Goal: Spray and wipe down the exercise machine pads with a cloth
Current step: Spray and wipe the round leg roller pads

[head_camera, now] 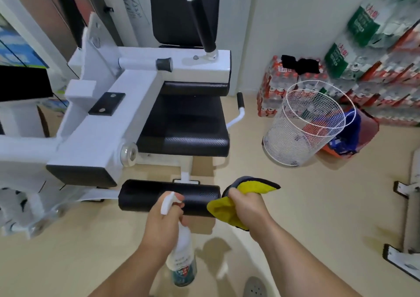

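A white exercise machine [91, 124] carries a black seat pad [184, 124], a black back pad [172, 12] and a black roller pad [145, 196] low at the front. My left hand [163, 219] grips a white spray bottle [181, 258] by its neck, with the nozzle [168, 202] over the roller pad. My right hand [247, 205] holds a bunched yellow and grey cloth [225, 210] against the roller pad's right end.
A white wire basket [302, 124] leans on the beige floor to the right, against a red and blue bag [354, 135]. Packs of bottled water [375, 58] are stacked along the right wall. Metal frame feet [406, 224] sit at the far right.
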